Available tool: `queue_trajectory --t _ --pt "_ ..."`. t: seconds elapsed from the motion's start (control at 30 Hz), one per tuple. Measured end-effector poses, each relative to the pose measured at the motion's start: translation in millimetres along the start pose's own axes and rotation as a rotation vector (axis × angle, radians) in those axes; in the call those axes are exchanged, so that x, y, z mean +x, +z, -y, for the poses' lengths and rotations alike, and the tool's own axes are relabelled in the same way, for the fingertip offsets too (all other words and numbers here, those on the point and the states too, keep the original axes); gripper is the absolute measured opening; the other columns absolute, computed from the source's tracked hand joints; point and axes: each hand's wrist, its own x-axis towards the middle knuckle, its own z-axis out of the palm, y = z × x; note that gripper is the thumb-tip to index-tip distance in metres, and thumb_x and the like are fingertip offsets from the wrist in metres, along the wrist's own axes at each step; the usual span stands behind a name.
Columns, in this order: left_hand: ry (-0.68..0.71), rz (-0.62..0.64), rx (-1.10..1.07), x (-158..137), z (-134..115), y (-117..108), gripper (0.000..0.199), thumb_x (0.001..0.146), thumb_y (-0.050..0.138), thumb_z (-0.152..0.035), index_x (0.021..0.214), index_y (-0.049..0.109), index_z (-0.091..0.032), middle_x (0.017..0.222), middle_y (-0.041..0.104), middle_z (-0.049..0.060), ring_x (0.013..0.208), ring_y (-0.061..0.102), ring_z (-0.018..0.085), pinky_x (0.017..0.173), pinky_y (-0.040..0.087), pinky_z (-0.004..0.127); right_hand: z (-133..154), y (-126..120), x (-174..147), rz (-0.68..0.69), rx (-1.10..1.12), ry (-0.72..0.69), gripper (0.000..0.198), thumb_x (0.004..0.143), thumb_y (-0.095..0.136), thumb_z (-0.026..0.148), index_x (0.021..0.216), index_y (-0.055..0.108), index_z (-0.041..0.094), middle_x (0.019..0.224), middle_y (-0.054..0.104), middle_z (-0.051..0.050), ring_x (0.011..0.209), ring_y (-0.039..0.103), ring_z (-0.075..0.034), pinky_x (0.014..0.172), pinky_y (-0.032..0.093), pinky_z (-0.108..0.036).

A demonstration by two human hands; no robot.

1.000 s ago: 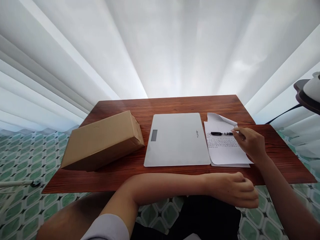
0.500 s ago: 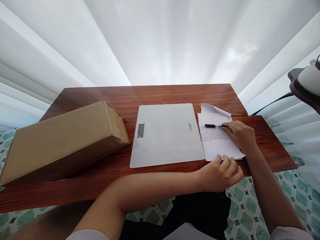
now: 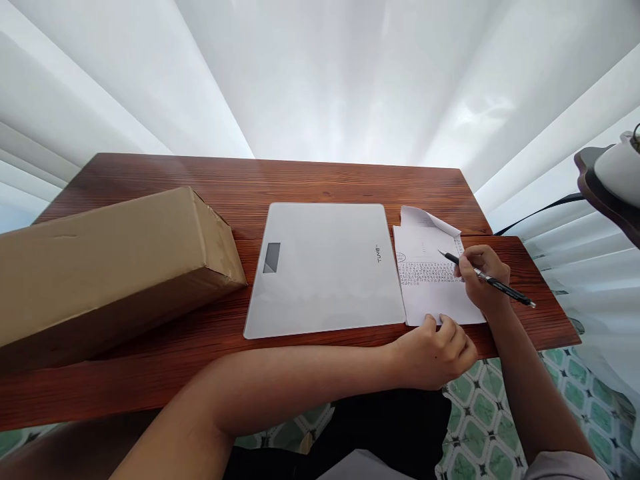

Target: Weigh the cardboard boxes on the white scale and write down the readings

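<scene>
A pen (image 3: 493, 281), black with a clear section, is held between the thumb and fingers of my right hand (image 3: 486, 277). Its tip points up and left, just over the white notepad (image 3: 440, 300). Rows of small characters and a circled mark show on that pad, and its top page is folded back. My left hand (image 3: 437, 352) lies at the pad's near edge with curled fingers; whatever is under them is hidden. Left of the pad, touching or nearly touching it, a flat white scale (image 3: 325, 273) with a grey display window lies on the table.
A brown cardboard box (image 3: 105, 247) rests on the left of the wooden table (image 3: 300, 177). White curtains (image 3: 320, 80) hang behind. On the right, a white pot (image 3: 620, 170) sits on a dark shelf above table height. Green patterned tiles (image 3: 485, 407) cover the floor.
The pen, which lay across the pad under my right fingers, is now lifted and gripped at a slant for writing. My left hand stays about where it was; the view shifted slightly.
</scene>
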Motion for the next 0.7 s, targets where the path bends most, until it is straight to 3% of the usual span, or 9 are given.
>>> queue_trajectory --t 0.07,0.17,0.23,0.27,0.37,0.47,0.7 --pt "-0.010 -0.010 -0.004 0 -1 2 0.035 0.098 0.035 -0.017 0.115 0.063 -0.006 0.111 0.066 0.019 0.097 0.065 0.030 0.067 0.050 0.038 2 -5 2 0.088 0.201 0.067 0.021 0.094 0.052 0.041 0.101 0.059 0.023 0.069 0.070 -0.003 0.058 0.065 -0.020 0.055 0.054 -0.033" --pt "-0.024 -0.029 0.006 0 -1 3 0.034 0.097 0.036 -0.018 0.113 0.063 -0.006 0.109 0.067 0.019 0.098 0.065 0.031 0.068 0.050 0.040 4 -12 3 -0.005 0.330 0.108 0.022 0.094 0.053 0.043 0.093 0.061 0.022 0.069 0.068 -0.003 0.059 0.066 -0.020 0.055 0.055 -0.033" --pt "-0.028 -0.031 0.010 0 -2 3 0.034 0.097 0.036 -0.018 0.113 0.063 -0.007 0.109 0.067 0.018 0.098 0.064 0.031 0.068 0.050 0.040 7 -12 1 -0.055 0.327 0.107 0.025 0.092 0.059 0.043 0.077 0.055 0.023 0.058 0.061 0.000 0.049 0.059 -0.016 0.049 0.049 -0.030" --pt "-0.027 -0.028 0.008 0 -2 3 0.034 0.097 0.036 -0.018 0.113 0.063 -0.007 0.110 0.066 0.018 0.098 0.064 0.030 0.068 0.049 0.039 8 -11 -1 -0.017 0.319 0.102 0.029 0.091 0.063 0.043 0.071 0.051 0.024 0.052 0.057 0.002 0.044 0.054 -0.014 0.046 0.045 -0.028" --pt "-0.031 -0.024 0.001 0 -2 3 0.033 0.097 0.036 -0.018 0.114 0.062 -0.007 0.107 0.066 0.018 0.095 0.063 0.028 0.066 0.047 0.037 14 -2 -7 0.250 0.297 0.090 0.033 0.091 0.065 0.043 0.068 0.053 0.023 0.047 0.054 0.004 0.038 0.048 -0.012 0.040 0.038 -0.025" --pt "-0.034 -0.024 -0.006 0 -3 4 0.033 0.097 0.036 -0.018 0.114 0.062 -0.007 0.104 0.065 0.017 0.093 0.062 0.028 0.066 0.048 0.038 18 8 -9 0.398 0.303 0.100 0.033 0.097 0.053 0.044 0.075 0.061 0.021 0.050 0.061 0.002 0.040 0.053 -0.012 0.042 0.044 -0.025" --pt "-0.021 -0.020 -0.039 1 -2 4 0.030 0.097 0.038 -0.016 0.109 0.064 -0.006 0.098 0.064 0.015 0.086 0.061 0.026 0.061 0.046 0.036 17 19 -12 0.369 0.167 0.140 0.037 0.090 0.066 0.043 0.064 0.049 0.023 0.045 0.058 0.004 0.036 0.050 -0.011 0.040 0.042 -0.025"
